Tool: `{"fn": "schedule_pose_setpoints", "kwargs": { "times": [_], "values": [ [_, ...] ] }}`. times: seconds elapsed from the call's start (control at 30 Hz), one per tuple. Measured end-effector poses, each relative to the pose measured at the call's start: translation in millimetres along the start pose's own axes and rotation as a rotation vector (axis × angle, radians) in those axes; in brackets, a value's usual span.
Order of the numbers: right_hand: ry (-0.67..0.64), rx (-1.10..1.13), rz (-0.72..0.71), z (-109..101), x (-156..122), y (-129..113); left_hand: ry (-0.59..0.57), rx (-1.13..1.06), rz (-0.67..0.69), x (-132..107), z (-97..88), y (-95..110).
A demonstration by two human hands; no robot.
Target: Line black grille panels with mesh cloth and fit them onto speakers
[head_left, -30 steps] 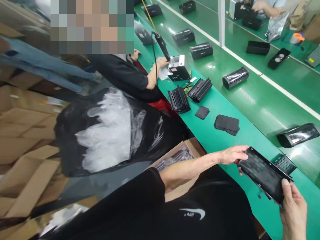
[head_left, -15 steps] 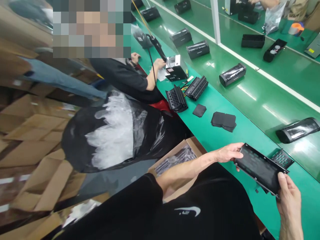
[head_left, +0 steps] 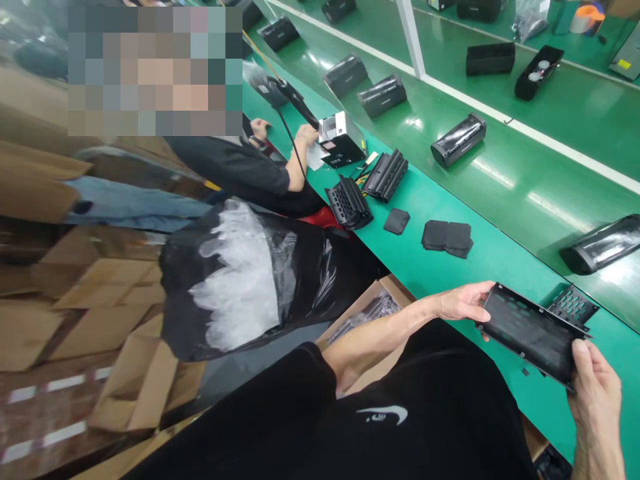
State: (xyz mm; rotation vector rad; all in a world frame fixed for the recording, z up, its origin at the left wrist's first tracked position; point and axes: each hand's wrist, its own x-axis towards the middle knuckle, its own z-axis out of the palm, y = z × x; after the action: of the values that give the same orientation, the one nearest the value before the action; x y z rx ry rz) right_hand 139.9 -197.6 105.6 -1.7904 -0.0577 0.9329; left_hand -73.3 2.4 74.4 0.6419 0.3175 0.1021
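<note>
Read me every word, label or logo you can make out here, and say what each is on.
White swoosh logo on the black shirt: no readable word beside it.
Small white print on the black box: too small to read.
Yellow label on the grey case: too small to read.
Black panel in the hands: no readable text.

Tilted flat black panel (head_left: 531, 335), hand-held

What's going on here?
A person holds a black panel in both hands, left hand and right hand, above a green bench. Further along, a co-worker's hand is at a black box, beneath a hanging power screwdriver.
</note>
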Motion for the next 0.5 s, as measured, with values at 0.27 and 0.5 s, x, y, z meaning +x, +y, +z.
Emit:
{"fn": "schedule_pose_setpoints", "kwargs": {
  "times": [0.27,0.5],
  "values": [
    [0.027,0.0,-0.011,-0.6,-1.3,1.9,0.026,0.009,0.027,2.2,-5.4,-4.6],
    [0.041,0.008,-0.001,0.4,-2.9,1.5,0.005,-0.02,-0.036,-3.1,2.9,4.5]
  ]
}}
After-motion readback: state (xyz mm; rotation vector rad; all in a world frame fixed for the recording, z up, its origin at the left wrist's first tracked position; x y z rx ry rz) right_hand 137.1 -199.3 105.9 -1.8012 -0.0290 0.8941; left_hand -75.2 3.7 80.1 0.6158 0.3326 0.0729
